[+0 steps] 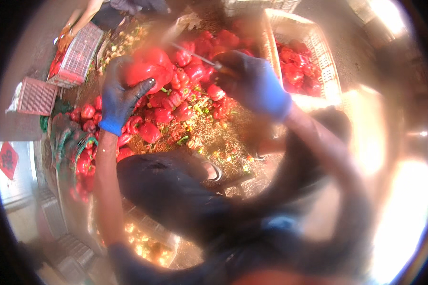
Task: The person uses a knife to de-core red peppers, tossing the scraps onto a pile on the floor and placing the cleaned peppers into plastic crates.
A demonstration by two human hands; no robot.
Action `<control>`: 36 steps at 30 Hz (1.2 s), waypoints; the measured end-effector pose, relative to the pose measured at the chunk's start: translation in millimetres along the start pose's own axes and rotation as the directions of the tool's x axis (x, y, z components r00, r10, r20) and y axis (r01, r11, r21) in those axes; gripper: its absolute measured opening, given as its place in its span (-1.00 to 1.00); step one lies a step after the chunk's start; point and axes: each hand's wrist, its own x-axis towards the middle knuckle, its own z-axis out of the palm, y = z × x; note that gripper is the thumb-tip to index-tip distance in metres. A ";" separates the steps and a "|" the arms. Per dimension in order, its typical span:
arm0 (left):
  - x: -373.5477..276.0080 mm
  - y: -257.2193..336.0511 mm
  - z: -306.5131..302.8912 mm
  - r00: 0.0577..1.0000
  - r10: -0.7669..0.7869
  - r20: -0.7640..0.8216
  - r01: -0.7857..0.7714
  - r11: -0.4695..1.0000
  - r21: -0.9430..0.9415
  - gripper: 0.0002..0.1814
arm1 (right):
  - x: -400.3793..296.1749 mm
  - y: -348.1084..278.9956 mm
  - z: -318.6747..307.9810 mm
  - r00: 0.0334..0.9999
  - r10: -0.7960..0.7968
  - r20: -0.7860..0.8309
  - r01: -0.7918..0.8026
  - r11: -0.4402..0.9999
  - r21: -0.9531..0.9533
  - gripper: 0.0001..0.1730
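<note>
My left hand (123,94), in a blue and black work glove, holds a large red bell pepper (151,67) with its green stem pointing down to the right. Gloved the same way, my right hand (249,82) grips the handle of a thin metal tool (196,56), whose blade points up-left towards the pepper; blur hides its tip and exact kind. Behind and below both hands lies a heap of red bell peppers (171,101) on the ground.
Cut red peppers (297,67) fill part of a plastic crate (328,67) at the right. Seeds and scraps (221,139) litter the ground by my feet. A green net bag (62,137) of peppers lies left. At the upper left, another person's hands (66,35) touch a crate (80,53).
</note>
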 end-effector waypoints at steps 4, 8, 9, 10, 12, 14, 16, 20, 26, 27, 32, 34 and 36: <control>9.2 61.9 32.7 0.980 -0.163 0.114 0.195 0.907 -0.374 -0.46 | -7.4 32.9 -13.3 0.991 0.128 0.050 -0.135 0.847 0.515 -0.45; -8.1 78.1 57.4 0.966 -0.135 0.218 0.224 0.859 -0.460 -0.50 | -6.1 34.9 -25.2 1.000 -0.017 0.005 0.014 0.940 0.342 -0.16; -10.1 78.1 66.5 0.968 -0.112 0.225 0.210 0.854 -0.477 -0.51 | -4.4 35.4 -23.3 0.991 -0.135 -0.004 0.134 0.976 0.172 -0.09; -7.5 84.8 72.7 0.974 -0.035 0.224 0.146 0.854 -0.500 -0.56 | -6.9 26.8 -20.7 0.997 -0.040 0.067 0.007 0.898 0.440 0.02; -2.5 84.6 78.1 0.953 -0.051 0.297 0.207 0.828 -0.522 -0.51 | -5.9 33.8 -18.4 0.999 -0.020 0.034 0.008 0.945 0.328 0.03; 1.4 84.8 79.5 0.936 -0.043 0.350 0.227 0.834 -0.504 -0.56 | -1.7 53.4 -19.5 0.999 -0.011 0.035 -0.004 0.920 0.393 -0.11; 1.3 88.7 74.6 0.927 0.004 0.376 0.189 0.860 -0.474 -0.60 | 0.6 59.9 -23.9 0.993 -0.036 0.113 -0.023 0.877 0.480 -0.32; 4.3 97.2 75.0 0.915 0.145 0.376 0.050 0.886 -0.462 -0.61 | -4.4 75.3 -21.1 0.993 -0.094 0.072 0.060 0.924 0.377 -0.35; -3.5 91.0 68.7 0.932 0.150 0.331 0.024 0.883 -0.469 -0.63 | 7.2 65.5 -17.6 0.953 0.286 0.098 -0.293 0.793 0.534 -0.47; -4.1 91.3 66.2 0.939 0.159 0.306 -0.007 0.896 -0.444 -0.63 | 9.8 65.4 -16.4 0.955 0.289 0.070 -0.284 0.815 0.505 -0.48; 3.7 83.0 67.6 0.940 -0.034 0.339 0.261 0.713 -0.651 -0.66 | 23.5 67.3 -13.6 0.982 0.105 -0.158 -0.028 0.905 0.425 -0.47; 9.1 101.4 74.2 0.894 -0.172 0.415 0.447 0.414 -0.793 -0.65 | 22.1 59.6 -17.6 0.938 0.042 -0.344 0.054 0.963 0.264 -0.44; 5.6 72.1 67.0 0.795 -0.235 0.559 0.588 0.069 -0.806 -0.53 | 18.2 30.5 -17.5 0.897 0.069 -0.436 0.021 0.980 0.200 -0.39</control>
